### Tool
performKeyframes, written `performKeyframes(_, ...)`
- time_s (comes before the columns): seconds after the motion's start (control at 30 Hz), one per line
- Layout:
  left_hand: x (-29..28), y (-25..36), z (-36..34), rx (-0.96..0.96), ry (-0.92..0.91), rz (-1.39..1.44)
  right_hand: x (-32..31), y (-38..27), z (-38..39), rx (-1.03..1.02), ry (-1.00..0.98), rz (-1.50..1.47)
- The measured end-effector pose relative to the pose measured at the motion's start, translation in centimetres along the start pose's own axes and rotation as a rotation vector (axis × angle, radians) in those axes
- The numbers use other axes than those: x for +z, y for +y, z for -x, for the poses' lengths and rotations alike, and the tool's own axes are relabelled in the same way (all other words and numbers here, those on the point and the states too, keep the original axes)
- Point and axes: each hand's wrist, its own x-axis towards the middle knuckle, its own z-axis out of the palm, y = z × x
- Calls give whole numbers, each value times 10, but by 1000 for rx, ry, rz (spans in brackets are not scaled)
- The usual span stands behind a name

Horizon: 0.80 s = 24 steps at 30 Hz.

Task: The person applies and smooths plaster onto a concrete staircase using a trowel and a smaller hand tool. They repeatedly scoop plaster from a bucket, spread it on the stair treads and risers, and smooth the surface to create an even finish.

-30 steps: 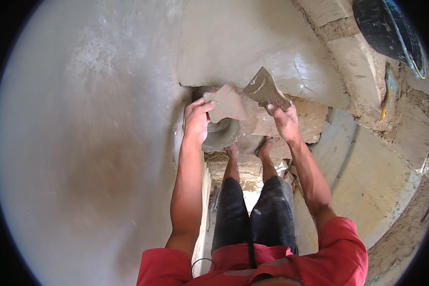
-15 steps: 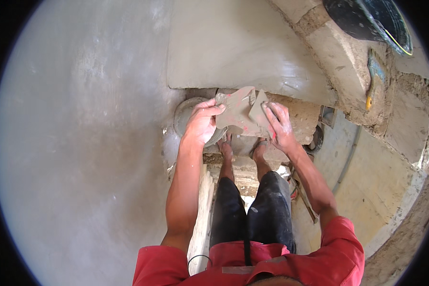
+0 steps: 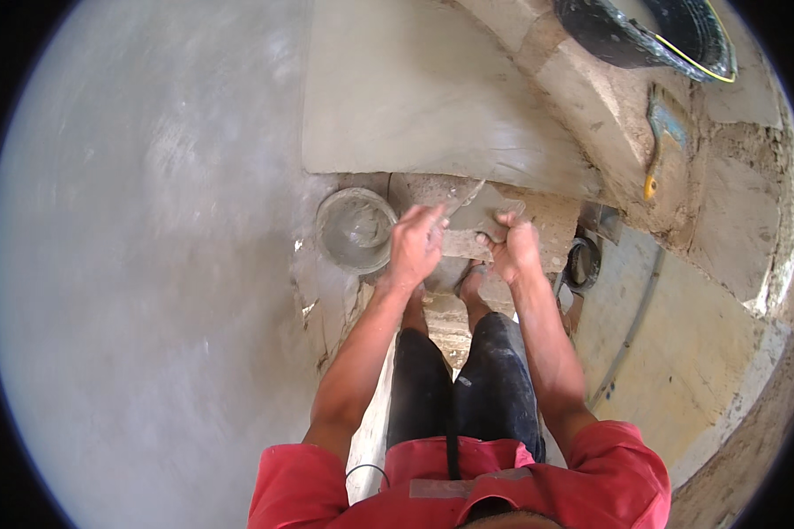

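right grip (image 3: 513, 250) — smooth plaster (image 3: 185, 264), masonry (image 3: 739, 212)

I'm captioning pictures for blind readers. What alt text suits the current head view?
A person's left hand and right hand hold thin, grey-smeared sheets close together, beside a round tub of grey paste. A smooth grey surface fills the left; a brush and black bucket are at upper right.

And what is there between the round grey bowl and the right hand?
In the head view, the left hand and a flat grey piece come between the bowl and the right hand.
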Motion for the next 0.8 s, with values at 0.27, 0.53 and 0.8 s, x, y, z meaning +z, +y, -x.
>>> performKeyframes(0.27,-16,-55,55,-166,-37,-191,10,-14,-18,-147,-132,107)
performKeyframes(0.53,-43,-128,86,-578,380,180,82,28,-86,-1237,61,1451)
performKeyframes(0.8,-93,-187,64,-717,419,327,174,132,-173,-1372,242,2025)
